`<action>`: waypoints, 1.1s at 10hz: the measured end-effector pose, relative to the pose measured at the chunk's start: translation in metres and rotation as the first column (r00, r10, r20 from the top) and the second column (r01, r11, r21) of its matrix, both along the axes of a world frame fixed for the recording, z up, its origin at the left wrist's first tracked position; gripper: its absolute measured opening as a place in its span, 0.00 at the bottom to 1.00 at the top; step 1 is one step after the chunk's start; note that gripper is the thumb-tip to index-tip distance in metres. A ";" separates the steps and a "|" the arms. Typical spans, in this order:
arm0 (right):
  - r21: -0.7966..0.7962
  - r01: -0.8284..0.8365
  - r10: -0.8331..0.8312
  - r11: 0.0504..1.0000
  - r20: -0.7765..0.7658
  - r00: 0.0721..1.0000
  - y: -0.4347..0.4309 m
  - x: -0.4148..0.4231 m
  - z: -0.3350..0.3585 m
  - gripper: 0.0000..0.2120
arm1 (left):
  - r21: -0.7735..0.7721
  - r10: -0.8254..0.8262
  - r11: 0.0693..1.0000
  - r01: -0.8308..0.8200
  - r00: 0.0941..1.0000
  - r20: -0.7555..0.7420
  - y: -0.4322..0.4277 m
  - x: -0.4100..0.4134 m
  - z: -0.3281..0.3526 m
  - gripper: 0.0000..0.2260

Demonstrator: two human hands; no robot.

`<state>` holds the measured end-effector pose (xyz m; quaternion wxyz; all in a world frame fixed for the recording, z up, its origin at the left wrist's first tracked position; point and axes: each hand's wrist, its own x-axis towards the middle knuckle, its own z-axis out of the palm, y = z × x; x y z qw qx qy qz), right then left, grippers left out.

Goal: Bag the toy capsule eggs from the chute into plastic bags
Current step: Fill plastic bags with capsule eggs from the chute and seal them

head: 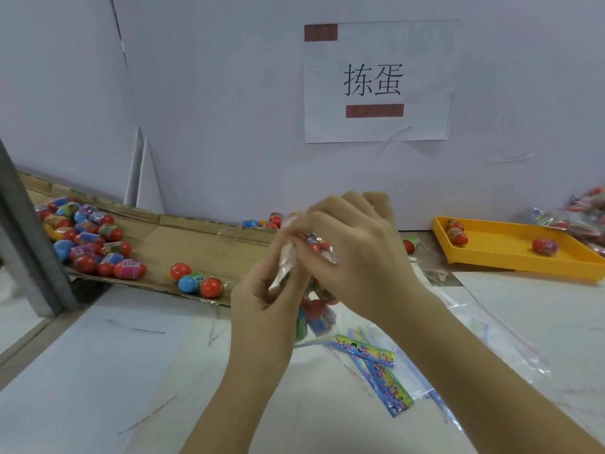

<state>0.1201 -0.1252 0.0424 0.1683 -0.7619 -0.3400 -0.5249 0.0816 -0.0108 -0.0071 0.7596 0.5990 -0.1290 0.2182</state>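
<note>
On the table (98, 371) at 5 o'clock, nearest, lies a fan of flat bags (376, 362). Just beyond, at centre, both hands hold a filled bag (322, 317). The left hand (262, 303) pinches its gathered neck between thumb and fingertips. The right hand (357, 257) curls its fingers over the neck from 2 o'clock. The bagged eggs (316, 306) hang below both sets of fingers. At 9 o'clock the cardboard chute (196, 244) carries loose eggs (91, 240). At 3 o'clock a yellow tray (510, 253) holds a few more. A sign (376, 80) hangs at 12.
</note>
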 end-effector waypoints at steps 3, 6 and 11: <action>-0.025 0.086 -0.084 0.996 0.075 0.994 -0.004 0.001 0.001 0.07 | 0.326 0.165 0.930 -0.173 0.985 0.051 0.002 0.004 -0.013 0.20; -0.063 0.106 -0.114 0.992 -0.132 0.985 -0.024 0.016 0.001 0.07 | 0.279 0.086 0.958 -0.071 0.995 -0.043 0.001 0.007 -0.018 0.15; 0.827 -0.074 0.831 0.557 -0.554 0.055 -0.144 0.035 0.030 0.09 | -0.101 0.128 0.983 -0.156 0.961 -0.247 0.013 0.017 -0.012 0.12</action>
